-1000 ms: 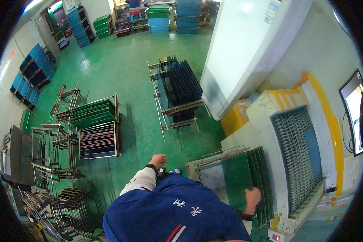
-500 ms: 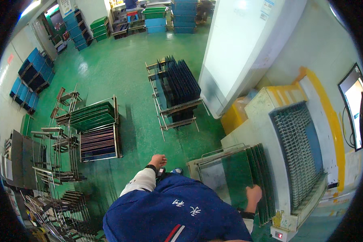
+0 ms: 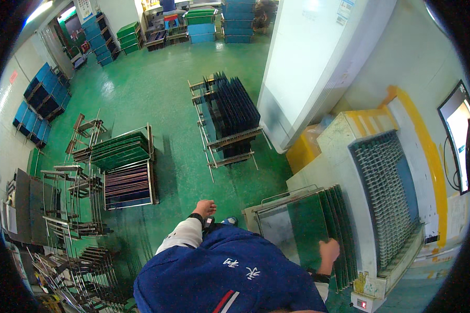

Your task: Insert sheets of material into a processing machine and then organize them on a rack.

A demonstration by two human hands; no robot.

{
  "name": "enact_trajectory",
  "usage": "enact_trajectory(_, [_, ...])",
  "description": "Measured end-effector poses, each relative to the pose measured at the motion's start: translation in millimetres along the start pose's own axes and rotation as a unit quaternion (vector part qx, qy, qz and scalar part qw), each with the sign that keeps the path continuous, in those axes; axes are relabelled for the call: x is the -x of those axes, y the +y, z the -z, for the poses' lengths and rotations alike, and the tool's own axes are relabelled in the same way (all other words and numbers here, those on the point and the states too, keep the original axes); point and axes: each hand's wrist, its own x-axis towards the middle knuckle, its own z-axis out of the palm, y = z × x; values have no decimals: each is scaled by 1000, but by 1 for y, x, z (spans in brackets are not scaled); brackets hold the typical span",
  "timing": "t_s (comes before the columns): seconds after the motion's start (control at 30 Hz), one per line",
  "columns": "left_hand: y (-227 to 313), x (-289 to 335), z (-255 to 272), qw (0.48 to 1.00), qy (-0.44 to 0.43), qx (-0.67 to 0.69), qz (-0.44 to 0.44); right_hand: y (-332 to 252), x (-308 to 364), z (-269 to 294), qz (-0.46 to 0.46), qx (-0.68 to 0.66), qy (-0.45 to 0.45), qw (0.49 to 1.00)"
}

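Observation:
My right hand (image 3: 328, 251) is closed at the edge of a dark green flat panel (image 3: 308, 221); its fingertips are partly hidden. That panel leans with several others (image 3: 341, 229) in a row in a metal rack (image 3: 252, 216) on my right. My left hand (image 3: 207, 208) hangs in front of my body over the green floor, its fingers curled in with nothing visible in them. Beside the rack stands a pale machine (image 3: 329, 156) with a sloping bed of closely set rollers (image 3: 384, 201).
A rack of dark upright panels (image 3: 235, 107) stands ahead. To the left are a rack of green panels (image 3: 121, 151) and several bare metal racks (image 3: 73, 203). A tall white cabinet (image 3: 308, 57) and a screen (image 3: 457, 138) are on the right. Blue crates (image 3: 48, 91) line the left wall.

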Motion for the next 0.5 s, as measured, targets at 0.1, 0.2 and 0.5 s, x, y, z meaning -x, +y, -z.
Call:
enact_trajectory(0.1, [2, 3, 0, 1000, -4, 9, 5, 2, -1, -2, 2, -3, -5, 1000])
enact_trajectory(0.2, [3, 4, -2, 1000, -1, -2, 8, -4, 3, 6, -5, -15, -9, 1000])
enact_trajectory(0.5, [-3, -9, 9, 999, -40, 5, 5, -1, 0, 0, -18, -14, -6, 1000])
